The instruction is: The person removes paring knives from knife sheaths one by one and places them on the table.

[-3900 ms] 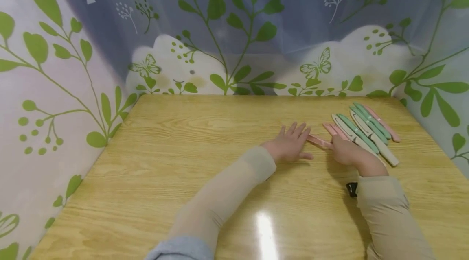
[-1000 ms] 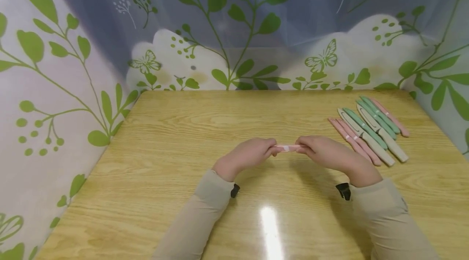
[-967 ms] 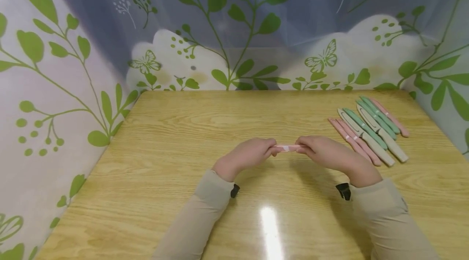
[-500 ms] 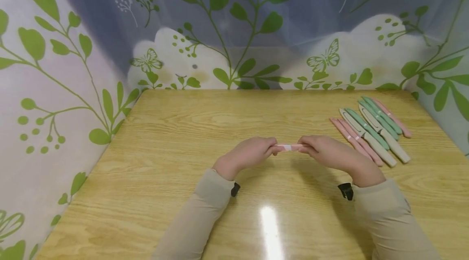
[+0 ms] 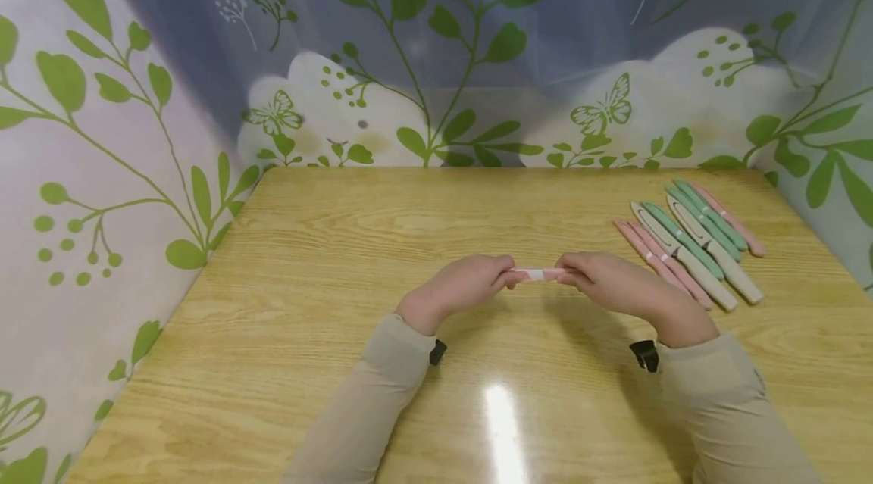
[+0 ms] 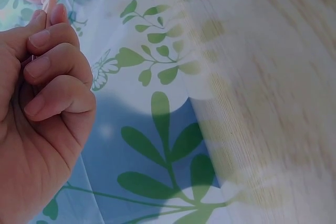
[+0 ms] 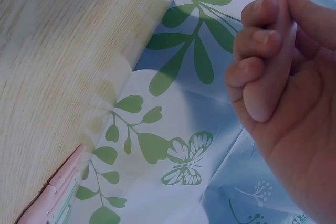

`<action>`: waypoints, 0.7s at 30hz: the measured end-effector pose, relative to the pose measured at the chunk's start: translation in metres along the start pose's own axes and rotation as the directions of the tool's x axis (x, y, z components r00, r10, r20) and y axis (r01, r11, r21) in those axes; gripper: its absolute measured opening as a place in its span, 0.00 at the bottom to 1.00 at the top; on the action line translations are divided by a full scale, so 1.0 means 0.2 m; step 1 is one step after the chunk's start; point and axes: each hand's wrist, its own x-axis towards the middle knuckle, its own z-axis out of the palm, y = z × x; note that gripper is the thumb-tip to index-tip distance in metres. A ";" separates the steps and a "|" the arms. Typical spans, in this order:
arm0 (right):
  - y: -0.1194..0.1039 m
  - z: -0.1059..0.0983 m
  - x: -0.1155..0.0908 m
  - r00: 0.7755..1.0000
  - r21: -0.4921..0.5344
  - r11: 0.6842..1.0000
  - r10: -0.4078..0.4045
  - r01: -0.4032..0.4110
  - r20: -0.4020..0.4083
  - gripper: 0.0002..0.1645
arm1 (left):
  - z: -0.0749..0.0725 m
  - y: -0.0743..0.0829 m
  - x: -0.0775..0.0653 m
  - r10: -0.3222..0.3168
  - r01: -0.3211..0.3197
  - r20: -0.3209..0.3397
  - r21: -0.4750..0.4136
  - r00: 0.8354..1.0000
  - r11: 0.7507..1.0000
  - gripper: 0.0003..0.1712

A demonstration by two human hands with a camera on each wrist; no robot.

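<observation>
A pink knife [image 5: 536,274] with a white band round its middle is held level between both hands, above the table. My left hand [image 5: 455,288] pinches its left end, fingers curled in the left wrist view. My right hand [image 5: 617,288] grips the other end; the right wrist view shows the rounded pink handle [image 7: 265,95] along the curled fingers. The covered ends of the knife are hidden in the head view. Right of my right hand lie several knives in a slanted row: pink knives [image 5: 663,263], white knives [image 5: 712,249] and green knives [image 5: 705,215].
The wooden table [image 5: 327,242] reaches back to a patterned curtain [image 5: 382,120] with leaves and butterflies. Similar printed cloth [image 5: 102,128] hangs at the left, and more stands at the right. A light reflection shines on the table's near part.
Earlier my left hand was spread flat beside the knife's end, low at the table. Both hands then brought the knife nearer and held its ends. Over the last second they stay almost still.
</observation>
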 end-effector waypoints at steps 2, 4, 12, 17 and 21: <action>0.00 0.00 0.00 1.000 0.002 1.000 0.000 0.000 0.001 0.12 | 0.00 0.00 0.00 0.001 -0.001 -0.001 0.000 1.000 1.000 0.17; 0.00 0.00 0.00 1.000 0.003 1.000 0.001 -0.001 0.003 0.12 | 0.00 0.00 0.00 0.004 -0.004 -0.001 -0.001 1.000 1.000 0.18; 0.00 -0.02 0.00 1.000 0.007 1.000 0.003 -0.003 0.003 0.12 | -0.01 0.00 0.00 -0.008 0.008 -0.002 -0.012 1.000 1.000 0.18; 0.01 -0.02 0.00 1.000 0.015 1.000 0.000 0.000 -0.003 0.11 | -0.01 -0.01 0.00 -0.010 0.010 -0.006 -0.026 1.000 1.000 0.18; 0.02 -0.01 0.00 1.000 0.014 1.000 -0.004 0.004 -0.001 0.11 | -0.01 -0.01 0.00 -0.017 0.017 -0.003 -0.025 1.000 1.000 0.18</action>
